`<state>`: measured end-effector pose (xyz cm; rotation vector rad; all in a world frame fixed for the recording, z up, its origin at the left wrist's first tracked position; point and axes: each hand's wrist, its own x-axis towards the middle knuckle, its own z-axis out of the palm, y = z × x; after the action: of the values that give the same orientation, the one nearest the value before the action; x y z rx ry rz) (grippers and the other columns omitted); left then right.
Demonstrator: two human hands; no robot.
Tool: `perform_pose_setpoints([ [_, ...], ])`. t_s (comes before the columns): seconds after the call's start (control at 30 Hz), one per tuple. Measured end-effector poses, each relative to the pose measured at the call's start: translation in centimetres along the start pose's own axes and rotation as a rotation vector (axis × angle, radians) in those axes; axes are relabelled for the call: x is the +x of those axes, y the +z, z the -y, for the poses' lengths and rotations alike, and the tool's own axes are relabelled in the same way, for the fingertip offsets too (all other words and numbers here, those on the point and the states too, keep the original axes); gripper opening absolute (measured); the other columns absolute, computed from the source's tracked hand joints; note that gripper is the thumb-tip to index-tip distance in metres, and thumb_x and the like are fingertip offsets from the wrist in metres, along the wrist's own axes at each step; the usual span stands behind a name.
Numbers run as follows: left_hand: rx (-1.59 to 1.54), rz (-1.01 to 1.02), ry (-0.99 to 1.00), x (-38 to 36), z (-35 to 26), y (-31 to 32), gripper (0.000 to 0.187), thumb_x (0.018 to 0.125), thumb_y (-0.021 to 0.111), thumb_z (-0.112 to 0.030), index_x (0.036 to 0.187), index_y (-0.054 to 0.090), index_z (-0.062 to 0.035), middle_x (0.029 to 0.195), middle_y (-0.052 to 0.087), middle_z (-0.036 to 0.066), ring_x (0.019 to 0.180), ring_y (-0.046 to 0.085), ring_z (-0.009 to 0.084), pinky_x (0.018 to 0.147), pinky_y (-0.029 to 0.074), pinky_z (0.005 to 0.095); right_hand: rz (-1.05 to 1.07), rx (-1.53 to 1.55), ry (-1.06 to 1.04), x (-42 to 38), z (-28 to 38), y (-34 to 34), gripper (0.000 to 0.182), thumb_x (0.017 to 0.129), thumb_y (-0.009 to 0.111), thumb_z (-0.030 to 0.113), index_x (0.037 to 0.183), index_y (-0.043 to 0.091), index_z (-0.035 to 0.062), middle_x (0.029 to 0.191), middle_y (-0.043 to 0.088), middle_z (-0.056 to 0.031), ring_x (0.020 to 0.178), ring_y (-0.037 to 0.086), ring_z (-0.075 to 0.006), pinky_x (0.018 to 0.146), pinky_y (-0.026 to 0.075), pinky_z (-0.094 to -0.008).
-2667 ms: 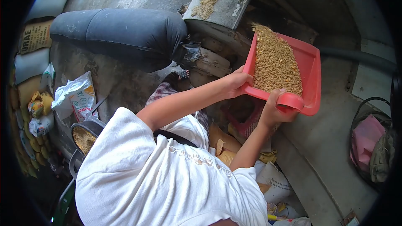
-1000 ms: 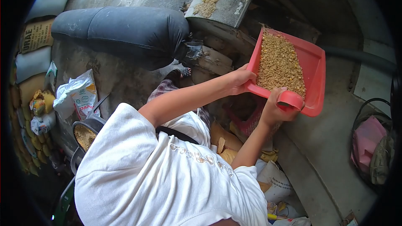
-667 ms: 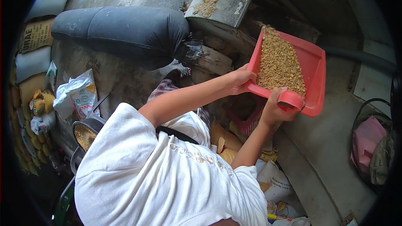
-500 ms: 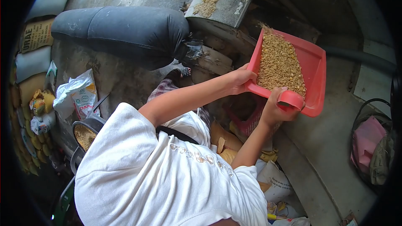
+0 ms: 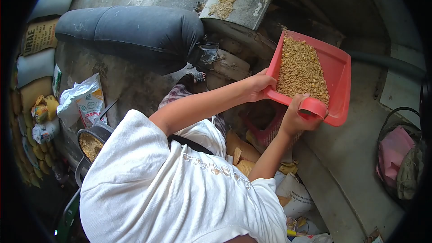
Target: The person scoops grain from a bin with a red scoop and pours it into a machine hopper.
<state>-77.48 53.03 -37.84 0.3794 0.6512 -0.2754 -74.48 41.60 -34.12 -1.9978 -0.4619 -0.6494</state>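
Observation:
A red dustpan-shaped scoop [image 5: 337, 69] is held up at the right, tilted, with a layer of yellowish-brown grain [image 5: 301, 67] spread along its left side. My left hand [image 5: 261, 85] is closed on the scoop's near left corner. Around the base of the looped handle, my right hand [image 5: 299, 116] is wrapped, its fingers partly hidden behind the red plastic. Above and left of the scoop, more grain lies on a grey curved surface [image 5: 258, 6].
A long dark stuffed sack [image 5: 135, 33] lies at the upper left. Below it are a white printed bag [image 5: 92, 101] and a container of grain [image 5: 90, 146]. Stacked sacks [image 5: 36, 65] line the left edge. A basket with pink cloth [image 5: 396, 148] is at the right.
The grain in the scoop has shifted slightly and its surface looks different. Both hands keep their grip, and the scoop has hardly moved.

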Motion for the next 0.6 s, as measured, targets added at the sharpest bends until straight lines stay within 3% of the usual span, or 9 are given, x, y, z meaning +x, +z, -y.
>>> perform_pose_setpoints([
  [0.6,0.010,0.025,0.003,0.03,0.04,0.23,0.064,0.064,0.038,0.012,0.121,0.025,-0.0119,0.101,0.040,0.009,0.091,0.049,0.0216,0.079,0.044,0.0353,-0.025,-0.077,-0.005,0.49,0.52,-0.24,0.028,0.058,0.064,0.004,0.074,0.041,0.0039,0.059,0.050,-0.0051,0.049,0.051,-0.0192,0.051,0.044,-0.0294],
])
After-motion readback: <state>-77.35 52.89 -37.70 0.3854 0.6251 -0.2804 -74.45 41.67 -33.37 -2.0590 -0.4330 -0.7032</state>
